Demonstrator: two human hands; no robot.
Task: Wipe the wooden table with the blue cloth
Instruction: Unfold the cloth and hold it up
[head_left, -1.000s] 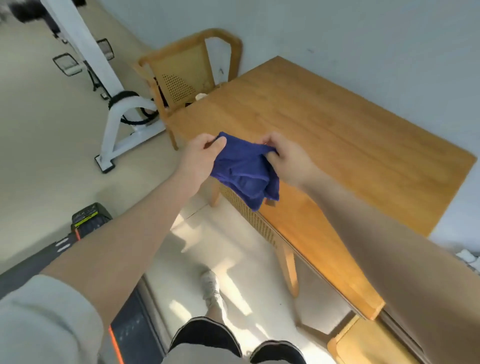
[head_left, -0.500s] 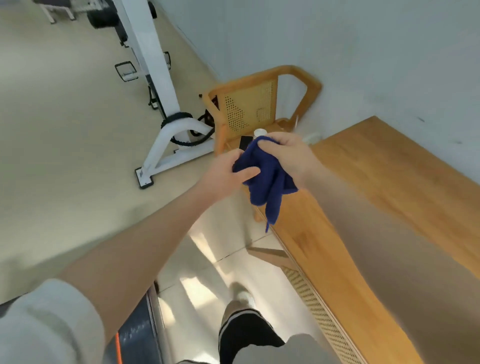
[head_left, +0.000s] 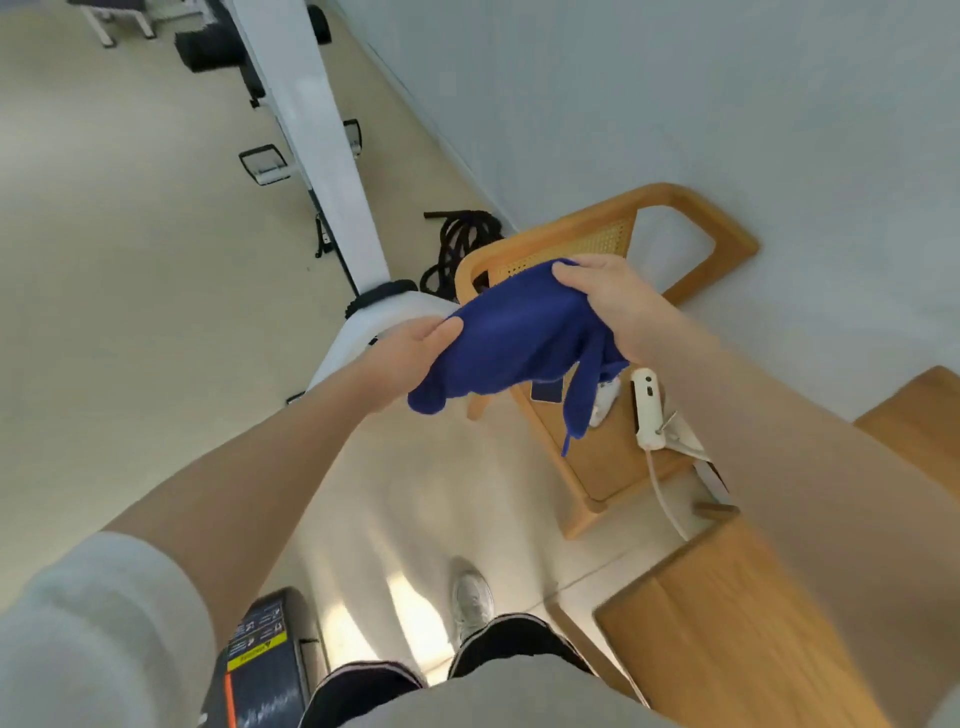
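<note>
2 hands hold the blue cloth (head_left: 511, 332) in the air beside the wooden table (head_left: 727, 618), above the chair (head_left: 613, 457): left hand (head_left: 410, 356) pinching an edge, right hand (head_left: 608, 301) gripping the bunch. Its dangling tail could snag the white device (head_left: 649, 410) and drag it off.
</note>
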